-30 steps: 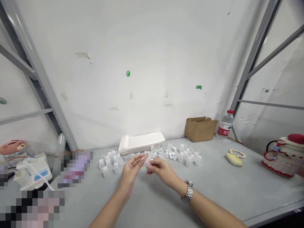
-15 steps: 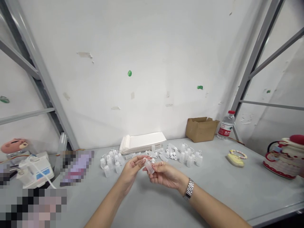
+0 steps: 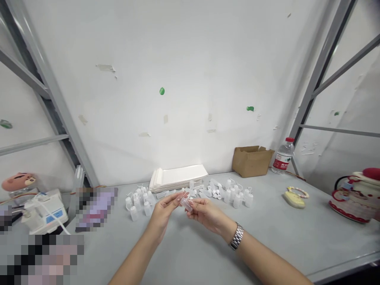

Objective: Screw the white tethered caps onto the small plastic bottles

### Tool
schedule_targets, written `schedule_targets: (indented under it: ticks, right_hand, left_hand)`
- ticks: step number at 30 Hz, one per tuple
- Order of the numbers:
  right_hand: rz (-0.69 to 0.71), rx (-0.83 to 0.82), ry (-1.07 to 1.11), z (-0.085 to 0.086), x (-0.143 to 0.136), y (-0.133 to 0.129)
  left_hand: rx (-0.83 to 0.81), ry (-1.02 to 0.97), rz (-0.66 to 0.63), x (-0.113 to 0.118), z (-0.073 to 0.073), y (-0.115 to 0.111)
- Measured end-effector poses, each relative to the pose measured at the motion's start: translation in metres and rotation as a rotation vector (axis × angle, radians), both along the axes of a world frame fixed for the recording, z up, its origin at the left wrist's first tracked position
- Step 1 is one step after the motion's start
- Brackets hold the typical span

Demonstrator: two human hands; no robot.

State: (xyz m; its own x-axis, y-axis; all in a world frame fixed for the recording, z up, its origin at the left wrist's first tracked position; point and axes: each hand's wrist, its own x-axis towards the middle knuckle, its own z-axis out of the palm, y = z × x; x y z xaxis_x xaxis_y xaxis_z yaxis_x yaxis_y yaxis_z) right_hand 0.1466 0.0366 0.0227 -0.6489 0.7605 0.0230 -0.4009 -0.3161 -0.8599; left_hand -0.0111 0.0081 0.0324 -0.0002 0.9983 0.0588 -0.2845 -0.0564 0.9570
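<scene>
Between my hands, above the grey table, is a small translucent plastic bottle [image 3: 186, 204], tilted with its upper end toward the left. My right hand [image 3: 204, 213], a metal watch on its wrist, grips the bottle's body. The fingers of my left hand [image 3: 166, 206] are pinched at the bottle's upper end; whatever cap or small part they hold there is hidden. Beyond my hands lie loose bottle bodies and white caps [image 3: 214, 192]. Small capped bottles stand in a group at the left [image 3: 137, 202] and another group of bottles [image 3: 237, 196] at the right.
A stack of white sheets [image 3: 181, 176] lies against the wall. Further right are a cardboard box [image 3: 252, 163], a water bottle [image 3: 282, 158], a yellow case with a beaded strap [image 3: 293, 199] and a decorated bag [image 3: 354, 200]. A white power strip [image 3: 44, 213] sits at the left.
The small bottle has tipped further toward horizontal and risen slightly in my hands. My left fingers have closed in more around its upper end.
</scene>
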Motion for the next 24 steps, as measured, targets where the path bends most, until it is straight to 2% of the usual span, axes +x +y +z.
schedule_targets:
  ticks: [8, 14, 18, 20, 24]
  right_hand:
    - [-0.191, 0.15, -0.147, 0.001, -0.004, -0.001]
    - [-0.329, 0.236, -0.265, 0.001, -0.007, -0.002]
    - [-0.408, 0.316, -0.294, -0.003, -0.011, -0.003]
    - [-0.427, 0.337, -0.309, -0.006, -0.013, -0.003]
    - [-0.385, 0.274, -0.305, -0.009, -0.014, 0.0]
  left_hand:
    - [-0.058, -0.106, 0.022, 0.001, -0.01, 0.006]
    - [-0.077, -0.111, 0.154, 0.002, -0.014, 0.006]
    - [-0.099, -0.186, 0.126, 0.004, -0.016, 0.005]
    - [-0.118, -0.227, 0.117, 0.006, -0.019, 0.005]
    - [-0.156, -0.273, 0.112, 0.008, -0.024, 0.005]
